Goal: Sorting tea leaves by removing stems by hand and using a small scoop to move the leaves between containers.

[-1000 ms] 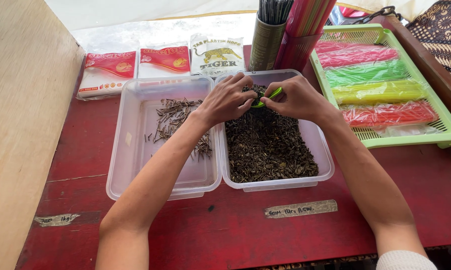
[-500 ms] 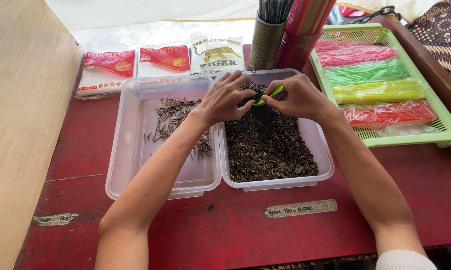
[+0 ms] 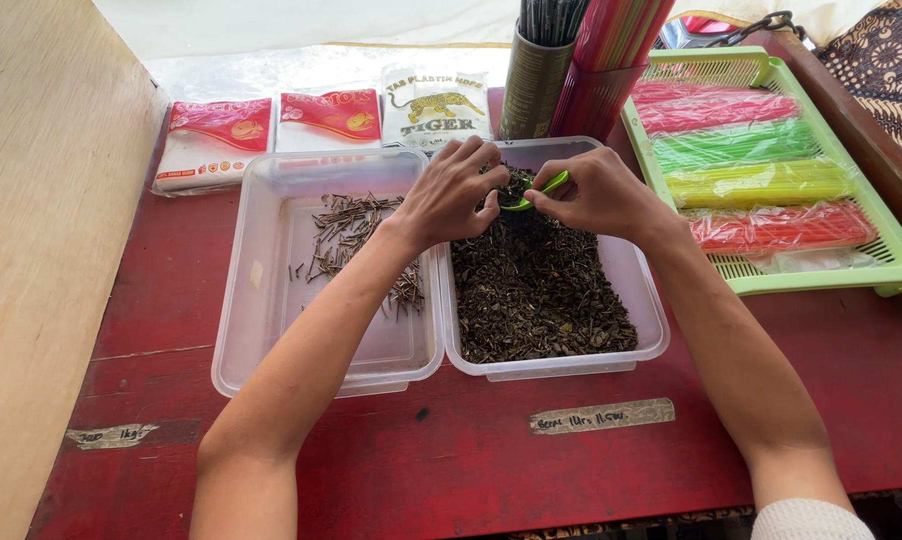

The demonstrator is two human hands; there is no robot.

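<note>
Two clear plastic tubs stand side by side on a red table. The right tub is filled with dark dried leaves. The left tub holds a scatter of thin brown sticks. Both hands meet over the far end of the right tub. My right hand pinches a small green scoop by its handle. My left hand is curled at the scoop's bowl, its fingertips touching the leaves there; whether it holds anything is hidden.
A green slotted tray at the right carries bundles of pink, green, yellow and red straws. Two cups of straws stand behind the tubs. Packets of plastic bags lie at the back left. A wooden board borders the left.
Both hands stay over the far end of the right tub, with only small finger movements around the green scoop.
</note>
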